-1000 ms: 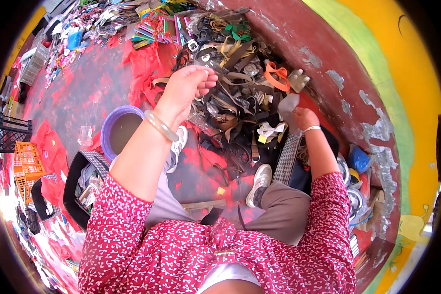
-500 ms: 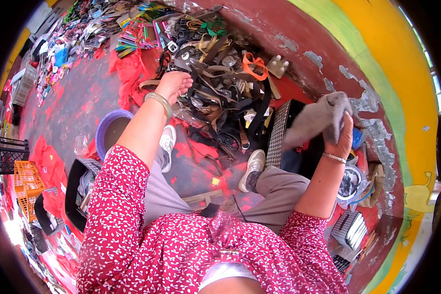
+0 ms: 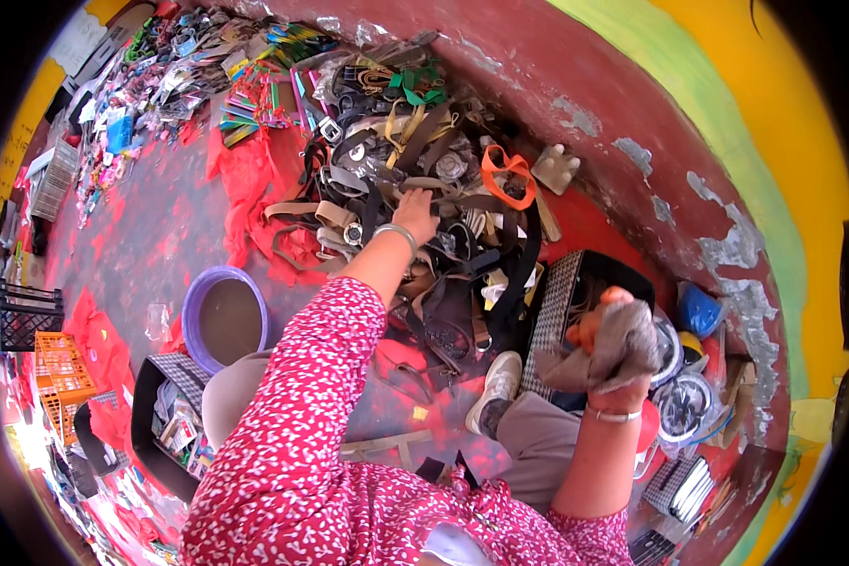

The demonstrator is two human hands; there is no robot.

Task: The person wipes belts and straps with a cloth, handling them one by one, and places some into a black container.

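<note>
Head view, left hand (image 3: 415, 215) at belts (image 3: 423, 138), purple bucket (image 3: 191, 319), cloth (image 3: 624, 351) overlapping box (image 3: 557, 304)

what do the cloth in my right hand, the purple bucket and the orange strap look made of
The grey-brown cloth seems a soft, matte textile, since it crumples in folds. The purple bucket is probably plastic, with a smooth, evenly coloured rim. The orange strap might be synthetic or leather: it looks smooth and stands in curves.

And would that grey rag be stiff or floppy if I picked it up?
Probably floppy: the rag is bunched into soft folds. It's likely fairly light, since just the right hand holds it up. Its dull, fuzzy-looking surface suggests it wouldn't be slippery.
</note>
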